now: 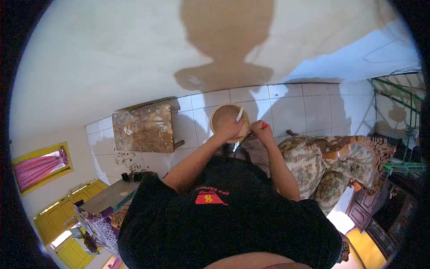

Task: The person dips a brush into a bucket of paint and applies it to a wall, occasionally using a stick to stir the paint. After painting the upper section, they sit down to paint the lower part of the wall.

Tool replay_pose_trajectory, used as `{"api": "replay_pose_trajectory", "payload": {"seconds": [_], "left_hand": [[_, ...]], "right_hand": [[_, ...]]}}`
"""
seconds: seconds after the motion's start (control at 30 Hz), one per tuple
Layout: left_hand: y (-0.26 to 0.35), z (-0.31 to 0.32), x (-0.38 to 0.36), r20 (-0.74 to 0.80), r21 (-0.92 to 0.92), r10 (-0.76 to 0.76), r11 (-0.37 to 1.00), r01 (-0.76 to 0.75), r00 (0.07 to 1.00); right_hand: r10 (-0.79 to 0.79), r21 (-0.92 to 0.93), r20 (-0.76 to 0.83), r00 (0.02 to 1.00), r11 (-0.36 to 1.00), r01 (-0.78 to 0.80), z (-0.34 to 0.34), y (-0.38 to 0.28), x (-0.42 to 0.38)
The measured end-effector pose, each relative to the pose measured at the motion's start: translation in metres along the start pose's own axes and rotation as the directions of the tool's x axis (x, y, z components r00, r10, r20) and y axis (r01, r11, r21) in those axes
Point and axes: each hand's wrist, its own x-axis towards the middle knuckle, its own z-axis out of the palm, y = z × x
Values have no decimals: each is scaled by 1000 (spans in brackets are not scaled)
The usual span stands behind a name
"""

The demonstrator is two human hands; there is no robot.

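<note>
In front of my body is a round, pale-brown bowl-like vessel [213,117] with a light rim. My left hand [227,130] reaches over its near side, with a slim white strip [240,114] at the fingertips. The strip points up and away from me; its lower end is hidden by the hand. Just right of the rim, my right hand [261,131] is closed around a small thing with a red end [264,125]. How much of that thing lies in the palm is hidden, and its kind is too small to make out.
A worn, paint-stained low wooden table [144,129] stands to the left on the tiled floor [286,101]. A floral-covered sofa [313,168] is close on my right. The white wall [121,58], bearing my shadow, rises ahead. Green metal framing [403,92] stands far right.
</note>
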Motion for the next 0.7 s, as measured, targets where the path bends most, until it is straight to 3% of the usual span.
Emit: {"api": "replay_pose_trajectory", "payload": {"seconds": [0.07,0.1,0.23,0.3,0.33,0.4,0.5,0.63,0.7], "left_hand": [[13,-14,-5,169,-1,-187,982,190,968],[3,-5,-3,77,-47,-114,992,117,991],[8,3,-1,34,12,-132,991,131,991],[-5,25,9,-88,-112,-64,992,54,994],[5,26,12,-77,-97,-51,994,44,996],[32,18,21,143,-180,-151,968,176,978],[18,47,59,110,-146,-56,987,72,992],[-4,82,112,181,-37,-113,992,122,977],[-7,98,134,188,-148,34,989,-6,982]], "right_hand": [[111,65,57,992,991,-115,3,-14,-2],[76,102,97,992,991,-86,-2,-9,3],[17,136,126,992,990,-34,-21,8,25],[34,152,103,994,987,-49,-31,3,22],[13,145,86,996,989,-25,-39,-1,25],[2,139,45,999,990,-8,-55,0,30],[15,222,27,1000,975,-20,-79,8,54],[-8,289,-7,1000,957,10,-102,36,109],[-55,370,-27,998,927,61,-118,68,141]]}}
